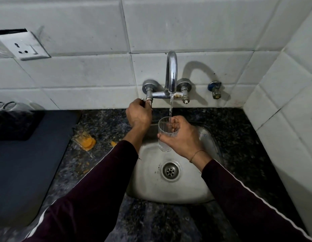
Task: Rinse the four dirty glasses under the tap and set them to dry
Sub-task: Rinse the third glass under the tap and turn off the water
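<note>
Your right hand (182, 137) is holding a clear ribbed glass (166, 135) upright over the steel sink (151, 180), its fingers (174, 124) curling round the far side and the thumb crossing the near wall. Water (171, 109) is running from the curved tap spout (171, 72) straight into the glass mouth. Your left hand (138, 114) is gripping the left tap handle (149, 102), its fingers closed around it. The glass is hanging clear of the sink walls, with open basin below it down to the drain (170, 171). The sink is sitting in a dark speckled bench (239, 137), with white wall tiles (81, 75) closing in behind and at the right. Left of the sink, a glass with orange residue (84, 138) is lying tilted on the bench at the edge of a dark mat (25, 163). At the far left, two more glass rims (5, 105) are showing above a dark tray (15, 124); their contents cannot be told. A wall socket (27, 47) is sitting upper left.
</note>
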